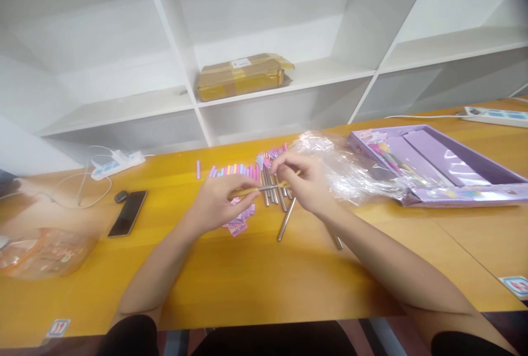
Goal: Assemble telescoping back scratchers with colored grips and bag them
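Both hands meet over the middle of the table, pinching a slim pen-like stick (268,187) with yellow ends and a silver middle. My left hand (218,202) is closed on its left end, thumb below. The other end sits between the thumb and fingers of my right hand (303,182), where part of it is hidden. Below and behind them lie several silver metal tubes (286,221). Short pastel sticks (235,170) form a row beyond my left hand. Small pink and purple patterned pieces (237,228) lie under it, and striped colourful pieces (270,155) lie farther back.
Crumpled clear plastic (350,177) lies right of my hands, against an open purple box (449,152) with packaged items. To the left are a phone (128,213), a power strip (117,164) and a transparent orange-edged bag (45,251). A taped parcel (243,76) rests on the white shelf (330,72) behind.
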`<action>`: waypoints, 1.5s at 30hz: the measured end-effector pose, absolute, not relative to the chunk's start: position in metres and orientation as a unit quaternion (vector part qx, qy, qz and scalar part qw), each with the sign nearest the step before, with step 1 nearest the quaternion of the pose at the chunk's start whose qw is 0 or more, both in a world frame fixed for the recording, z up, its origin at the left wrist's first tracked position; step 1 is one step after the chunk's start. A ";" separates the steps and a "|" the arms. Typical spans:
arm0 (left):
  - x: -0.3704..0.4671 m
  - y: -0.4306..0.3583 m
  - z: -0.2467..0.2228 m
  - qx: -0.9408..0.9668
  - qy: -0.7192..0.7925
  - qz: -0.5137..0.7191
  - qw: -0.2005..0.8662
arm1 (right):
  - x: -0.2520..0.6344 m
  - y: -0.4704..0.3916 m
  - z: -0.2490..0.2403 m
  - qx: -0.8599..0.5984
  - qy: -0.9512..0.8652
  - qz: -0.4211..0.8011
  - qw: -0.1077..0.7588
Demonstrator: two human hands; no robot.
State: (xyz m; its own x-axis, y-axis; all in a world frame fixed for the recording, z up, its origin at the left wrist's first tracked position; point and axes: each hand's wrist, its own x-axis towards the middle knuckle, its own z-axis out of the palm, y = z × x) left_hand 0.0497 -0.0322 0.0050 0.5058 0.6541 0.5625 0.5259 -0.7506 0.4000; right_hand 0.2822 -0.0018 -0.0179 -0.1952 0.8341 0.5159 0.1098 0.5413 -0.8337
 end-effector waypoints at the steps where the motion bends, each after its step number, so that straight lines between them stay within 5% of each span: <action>1: 0.046 -0.030 0.007 0.862 0.348 0.358 0.093 | 0.281 -0.001 -0.018 -0.340 -0.704 0.331 0.528; 11: -0.003 -0.007 0.025 0.829 0.450 0.297 0.148 | 0.295 0.030 -0.025 -0.216 -0.864 -0.025 0.453; 20: 0.033 -0.018 0.008 0.878 0.445 0.032 -0.174 | 0.285 0.029 -0.037 -0.232 -0.889 -0.160 0.359; 29: 0.041 -0.017 -0.003 0.852 0.427 0.091 -0.288 | 0.284 0.029 -0.036 -0.242 -0.883 -0.219 0.337; 45: 0.024 -0.004 -0.013 0.783 0.525 0.134 -0.304 | 0.291 0.027 -0.034 -0.262 -0.879 -0.233 0.322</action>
State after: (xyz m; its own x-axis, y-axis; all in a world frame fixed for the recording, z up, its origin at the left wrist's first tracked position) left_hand 0.0244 -0.0041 -0.0126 0.4123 0.7412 0.5297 0.9044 -0.2631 -0.3358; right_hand 0.2907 0.0274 -0.0336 -0.6553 0.3104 0.6886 0.6111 0.7538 0.2417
